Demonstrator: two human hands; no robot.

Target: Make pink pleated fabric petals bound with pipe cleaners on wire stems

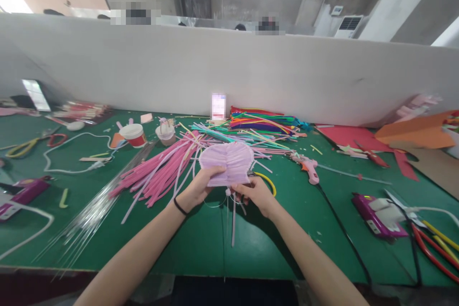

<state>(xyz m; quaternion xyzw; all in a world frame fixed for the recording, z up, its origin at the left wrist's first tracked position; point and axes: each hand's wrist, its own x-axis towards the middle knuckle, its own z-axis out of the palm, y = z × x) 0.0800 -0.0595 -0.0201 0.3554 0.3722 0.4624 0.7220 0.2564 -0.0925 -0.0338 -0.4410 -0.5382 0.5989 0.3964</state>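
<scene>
A lilac pleated piece (226, 160), rounded at the top like a butterfly wing or petal and edged with small pale dots, is held up over the table. My left hand (204, 184) grips its lower left side, thumb across the front. At its lower right edge, the fingers of my right hand (255, 192) are closed by the rim. A small lilac knob (228, 191) with thin wire loops hangs under the piece, and a wire runs down from it. A lilac pipe cleaner (233, 224) lies below. What the right fingers pinch besides the edge is hidden.
Pink pipe cleaners (158, 172) and metal wires (96, 210) lie at the left. A glue gun (308, 167), a purple power strip (380, 215) and pliers (430, 239) lie at the right. Multicoloured pipe cleaners (261, 119) and a phone (218, 106) are by the grey partition (179, 67).
</scene>
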